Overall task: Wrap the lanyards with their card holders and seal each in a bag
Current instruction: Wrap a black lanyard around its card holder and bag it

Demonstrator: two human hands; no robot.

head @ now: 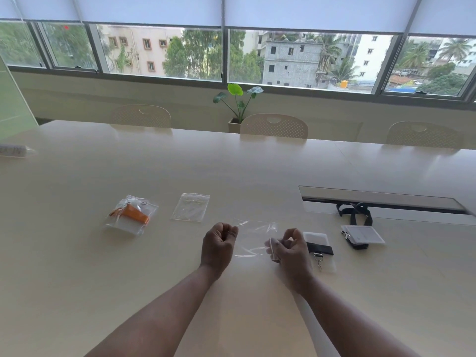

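One table [154,253] fills the frame. Three clear bags: one [255,238] at centre pinched by the left hand [218,247] and right hand [288,249], fingers curled; one empty [190,207]; one [131,215] holding an orange lanyard. Two black lanyards [319,249] lie right.

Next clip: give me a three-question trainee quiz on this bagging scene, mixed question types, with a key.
1. True or false: the bagged orange lanyard lies left of the empty bag on the table.
2. What do the left hand and right hand hold between them?
A. a black lanyard
B. a clear bag
C. a card holder
3. Fill in: the wrapped black lanyard on its card holder lies just to the ____ of the right hand.

Key
1. True.
2. B: each hand pinches one side of the clear bag, above the table.
3. Right; a second black lanyard with card holder, not yet wrapped, lies farther right.
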